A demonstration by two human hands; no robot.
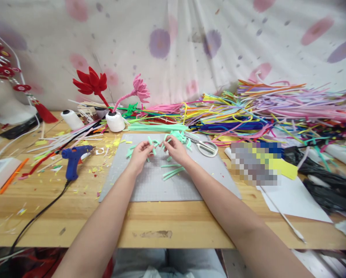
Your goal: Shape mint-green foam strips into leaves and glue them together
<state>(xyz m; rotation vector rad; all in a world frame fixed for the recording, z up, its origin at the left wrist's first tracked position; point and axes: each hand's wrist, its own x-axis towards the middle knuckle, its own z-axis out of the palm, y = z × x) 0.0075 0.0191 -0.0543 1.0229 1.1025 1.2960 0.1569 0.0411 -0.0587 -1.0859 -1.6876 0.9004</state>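
Both hands are raised over a grey cutting mat (150, 189), close together. My left hand (141, 154) is closed, its fingers pinching a mint-green pipe cleaner (150, 141). A bent mint-green piece also sits in the closed fingers of my right hand (175, 148); whether the two pieces join between the hands I cannot tell. Cut mint-green pipe cleaner pieces (173, 173) lie on the mat below my right wrist. More bent green pieces are heaped behind that hand. Scissors with pale handles (207, 148) rest to its right, their blades partly covered.
A blue glue gun (74, 160) stands left of the mat, its cord running to the front edge. Behind are a red flower (90, 82), a pink flower (139, 89) and a white spool (115, 122). Piled pipe cleaners (277, 102) fill the back right; white paper (294, 200) lies nearer.
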